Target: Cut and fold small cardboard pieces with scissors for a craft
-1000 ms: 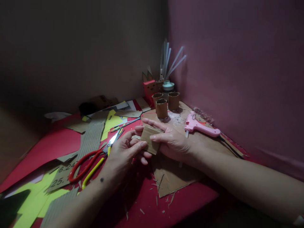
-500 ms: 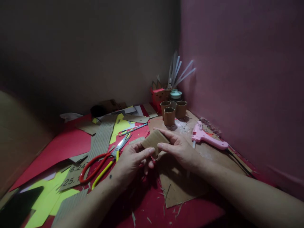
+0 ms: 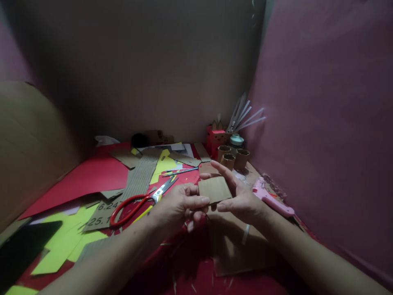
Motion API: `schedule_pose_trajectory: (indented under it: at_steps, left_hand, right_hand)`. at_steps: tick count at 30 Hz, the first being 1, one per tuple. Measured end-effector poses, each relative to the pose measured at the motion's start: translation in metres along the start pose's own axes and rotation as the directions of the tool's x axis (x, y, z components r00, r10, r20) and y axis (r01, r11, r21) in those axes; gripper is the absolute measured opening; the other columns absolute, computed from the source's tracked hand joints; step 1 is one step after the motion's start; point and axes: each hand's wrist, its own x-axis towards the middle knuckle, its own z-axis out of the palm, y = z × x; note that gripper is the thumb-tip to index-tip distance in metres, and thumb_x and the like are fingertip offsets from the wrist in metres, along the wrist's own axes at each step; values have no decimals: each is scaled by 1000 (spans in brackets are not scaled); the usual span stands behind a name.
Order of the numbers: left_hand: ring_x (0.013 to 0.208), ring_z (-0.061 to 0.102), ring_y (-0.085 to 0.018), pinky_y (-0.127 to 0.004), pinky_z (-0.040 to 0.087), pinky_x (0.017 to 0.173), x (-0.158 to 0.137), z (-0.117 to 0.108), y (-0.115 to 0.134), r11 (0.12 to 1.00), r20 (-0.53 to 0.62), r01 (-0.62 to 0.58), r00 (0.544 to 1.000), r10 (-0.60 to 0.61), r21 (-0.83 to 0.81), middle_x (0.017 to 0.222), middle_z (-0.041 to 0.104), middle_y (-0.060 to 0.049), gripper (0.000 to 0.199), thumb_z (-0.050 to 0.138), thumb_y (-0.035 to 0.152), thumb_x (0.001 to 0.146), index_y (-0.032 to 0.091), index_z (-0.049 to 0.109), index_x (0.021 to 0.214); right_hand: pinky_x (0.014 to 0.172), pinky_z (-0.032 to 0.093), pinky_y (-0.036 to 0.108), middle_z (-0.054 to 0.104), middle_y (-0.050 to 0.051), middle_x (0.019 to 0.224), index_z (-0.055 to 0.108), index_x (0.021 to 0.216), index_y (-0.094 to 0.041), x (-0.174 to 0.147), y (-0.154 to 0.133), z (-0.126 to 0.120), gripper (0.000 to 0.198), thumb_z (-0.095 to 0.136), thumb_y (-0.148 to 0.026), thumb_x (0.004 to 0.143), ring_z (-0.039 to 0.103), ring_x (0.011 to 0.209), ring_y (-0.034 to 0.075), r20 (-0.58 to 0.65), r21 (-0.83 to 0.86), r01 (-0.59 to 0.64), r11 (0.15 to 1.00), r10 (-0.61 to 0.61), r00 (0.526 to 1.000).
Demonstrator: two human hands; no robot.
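A small, roughly square piece of cardboard [image 3: 215,190] is held up in front of me, its plain tan face toward the camera. My left hand [image 3: 184,203] pinches its left lower corner, thumb on the front and fingers underneath. Around the right side curls my right hand [image 3: 242,198], loosely, with the thumb at the lower right corner and fingers reaching behind the top edge. Red-and-yellow-handled scissors [image 3: 132,209] lie just left of my left hand, blades partly apart. Beneath my hands is a larger cardboard sheet [image 3: 239,254].
A pink glue gun [image 3: 272,199] lies by the right wall. Several small cardboard cups [image 3: 227,161] stand behind, near a lidded jar [image 3: 236,140], a red box [image 3: 214,139] and clear sticks [image 3: 250,116]. Red paper [image 3: 92,180], yellow paper [image 3: 58,250] and a corrugated strip [image 3: 139,172] cover the left.
The cardboard piece has been turned to lie more level and face me. My right hand's fingers have spread wider around it. The camera view has tilted up and shifted left.
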Motion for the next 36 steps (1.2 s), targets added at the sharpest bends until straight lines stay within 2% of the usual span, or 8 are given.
schedule_pose_trajectory:
  at_steps: [5, 8, 13, 18, 23, 29, 32, 36]
  left_hand:
    - [33, 45, -5, -14, 42, 30, -13, -6, 14, 998, 60, -31, 998, 34, -46, 52, 58, 2, 20, 69, 15, 76, 11, 64, 94]
    - [36, 48, -8, -16, 45, 32, -17, -8, 15, 993, -20, -105, 994, 104, -47, 50, 57, 4, 51, 68, 11, 75, 13, 53, 123]
    - [39, 50, -10, -20, 47, 34, -21, -11, 10, 989, -127, -145, 981, 147, 19, 54, 56, 6, 56, 72, 16, 75, 15, 49, 127]
    - [53, 59, -10, -23, 53, 50, -22, -11, -2, 931, -145, -253, 944, 298, 263, 80, 69, -2, 30, 69, 23, 78, 16, 63, 106]
    - [93, 68, -19, -33, 54, 86, -24, -15, -13, 607, -49, -392, 812, 581, 691, 107, 73, -6, 26, 57, 16, 85, 20, 68, 108]
    - [77, 70, -11, -19, 54, 73, -25, -28, -10, 227, 142, -488, 609, 780, 843, 88, 76, 1, 25, 58, 9, 85, 23, 71, 102]
    - [73, 70, -10, -16, 53, 70, -25, -31, -10, 179, 175, -489, 592, 786, 854, 83, 76, 2, 24, 60, 7, 83, 22, 71, 98]
    - [72, 70, -12, -18, 52, 67, -26, -29, -9, 211, 149, -437, 656, 740, 874, 82, 76, 1, 22, 59, 9, 84, 21, 72, 96]
  right_hand:
    - [83, 54, 34, 58, 4, 122, 59, 118, -31, 4, -8, 14, 65, 84, -12, 62, 63, 102, 20, 47, -234, 55, 971, -45, 998]
    - [86, 53, 34, 62, 4, 116, 62, 113, -27, 6, -5, 19, 53, 83, -19, 65, 63, 99, 19, 22, -330, 86, 940, -83, 996]
    - [97, 44, 39, 66, 4, 111, 67, 96, -24, 11, 2, 25, 34, 83, -25, 66, 59, 108, 22, -87, -473, 143, 869, -207, 974]
    - [75, 54, 35, 71, 5, 92, 68, 88, -21, 14, 19, 30, 29, 83, -28, 65, 68, 83, 20, -280, -118, -28, 993, -6, 960]
    - [73, 54, 33, 71, 3, 81, 69, 90, -19, 8, 34, 31, 33, 84, -32, 64, 68, 71, 16, -224, 87, -70, 994, 88, 971]
    - [91, 49, 41, 59, 5, 123, 74, 97, -30, 2, 22, 23, 26, 79, -28, 72, 59, 109, 22, -150, -406, 98, 909, -172, 974]
    - [90, 47, 42, 68, 4, 101, 75, 98, -32, 0, 14, 20, 20, 72, -25, 79, 61, 98, 21, -85, -616, 206, 760, -325, 942]
    - [81, 49, 41, 71, 3, 88, 76, 93, -32, -3, 12, 21, 18, 73, -24, 78, 62, 87, 21, -92, -622, 200, 757, -324, 942]
